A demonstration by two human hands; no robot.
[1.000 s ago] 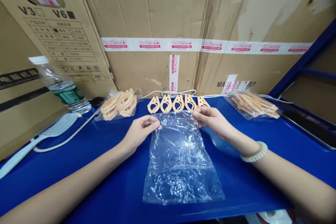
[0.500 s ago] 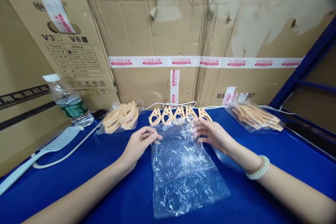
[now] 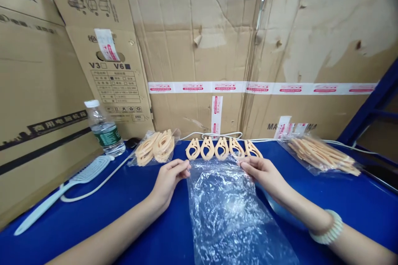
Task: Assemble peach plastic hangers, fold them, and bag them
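Note:
A clear plastic bag (image 3: 230,211) lies spread on the blue table, its upper edge toward the back. My left hand (image 3: 172,178) pinches the bag's upper left corner between thumb and fingers. At the upper right corner, my right hand (image 3: 264,174) grips the edge the same way, a pale coiled band on its wrist. Just beyond the bag, several beige folding hangers (image 3: 222,149) stand side by side in a row. The right fingertips are close to the last hanger in that row.
Bagged beige hangers (image 3: 155,147) lie at the back left, and another bag of hangers (image 3: 323,153) at the back right. A water bottle (image 3: 107,132), a pale blue hairbrush (image 3: 83,176) and a white cable (image 3: 93,192) are on the left. Cardboard sheets (image 3: 199,58) wall the back.
My right fingers, loosely spread before, have closed on the bag's corner. Both hands now hold its upper edge, which looks straighter. The camera view has shifted up and left.

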